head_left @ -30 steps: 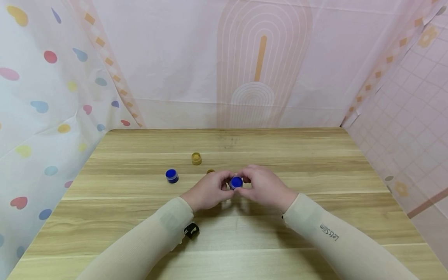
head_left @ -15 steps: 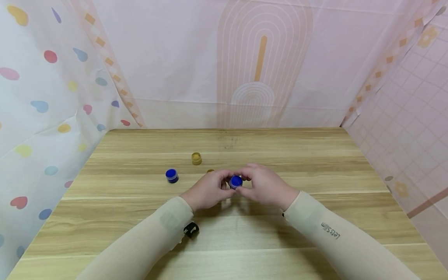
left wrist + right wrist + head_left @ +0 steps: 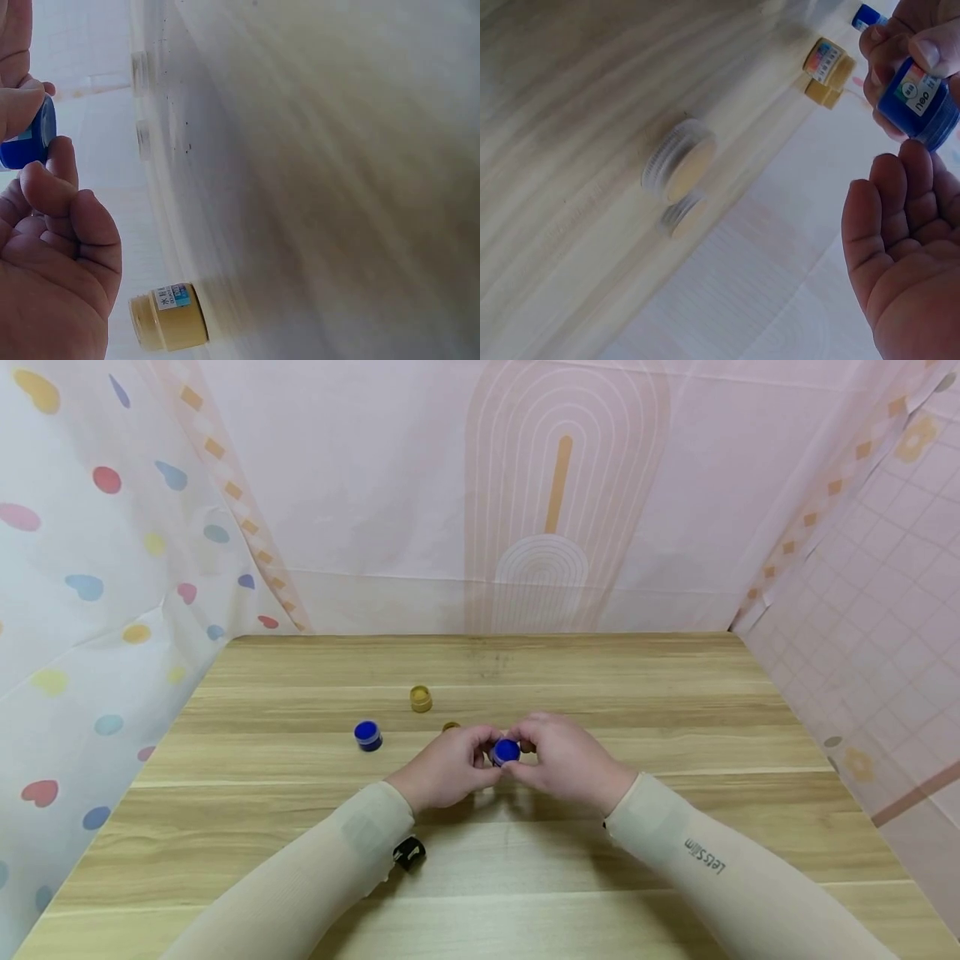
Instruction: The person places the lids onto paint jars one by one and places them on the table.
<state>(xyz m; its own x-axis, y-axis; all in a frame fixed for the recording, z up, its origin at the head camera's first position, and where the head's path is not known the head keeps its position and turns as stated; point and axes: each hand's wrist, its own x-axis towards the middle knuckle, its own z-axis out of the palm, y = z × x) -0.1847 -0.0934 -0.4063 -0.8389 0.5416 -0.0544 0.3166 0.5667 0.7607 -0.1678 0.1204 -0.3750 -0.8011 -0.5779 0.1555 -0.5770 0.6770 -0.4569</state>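
Pinching a small, round, dark-blue jar with a printed label [image 3: 506, 752] from opposite sides, the person's left hand [image 3: 447, 766] and right hand [image 3: 573, 760] face each other closely. The jar is between them, lifted clear of the pale wood-grain surface [image 3: 637, 677]. The left hand has its thumb and bent fingers around the jar's body, its lower fingers folded in towards the palm. The right hand's thumb and index finger sit at the jar's clear rim, while its other fingers extend past it, gently bent and together. Whether the hands touch each other cannot be told.

To the left of the left hand, well apart from it, a second round blue jar [image 3: 367, 736] stands upright. Beyond the left hand and slightly to its left stands a squat mustard-yellow jar [image 3: 421, 699]; another mustard-yellow jar [image 3: 451, 726], mostly hidden, is just behind the left hand's knuckles. Near the right hand, two round, pale, ridged caps [image 3: 679, 161] lie on the surface, close to each other.

Behind the hands, beige sleeves [image 3: 697, 852] cover both forearms, and a black clip-like piece [image 3: 410, 853] shows at the left wrist. Beyond the hands hangs a pink patterned cloth [image 3: 360, 485].
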